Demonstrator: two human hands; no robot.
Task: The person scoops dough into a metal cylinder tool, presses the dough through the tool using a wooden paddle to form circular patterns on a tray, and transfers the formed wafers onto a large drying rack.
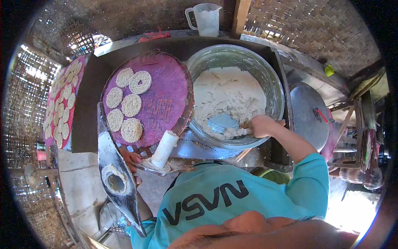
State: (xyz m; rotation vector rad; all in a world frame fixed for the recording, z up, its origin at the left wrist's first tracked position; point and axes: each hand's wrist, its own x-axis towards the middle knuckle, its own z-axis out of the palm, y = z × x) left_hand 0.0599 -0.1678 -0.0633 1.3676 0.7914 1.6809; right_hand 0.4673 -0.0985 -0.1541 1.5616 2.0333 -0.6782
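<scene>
My right hand (264, 125) is closed round a short wooden paddle (245, 124), its end pressed into pale, sticky dough (230, 89). The dough fills much of a large metal basin (273, 79), with a bare patch of its bottom showing. My left hand (131, 159) grips a long dark wooden press piece (108, 155), partly hidden behind it. This piece tapers at both ends and has a dough-smeared round hole. Close beside that hand lies a second wooden piece with a white cylindrical plunger (165, 148) standing up from it, tilted.
Left of the basin, a round tray with purple cloth (163, 89) bears several noodle-like dough rounds and a white ring (140, 82). More rounds lie on pink cloths (69, 114) at far left. A pitcher (207, 20) stands behind; a large round lid (307, 114) is at right.
</scene>
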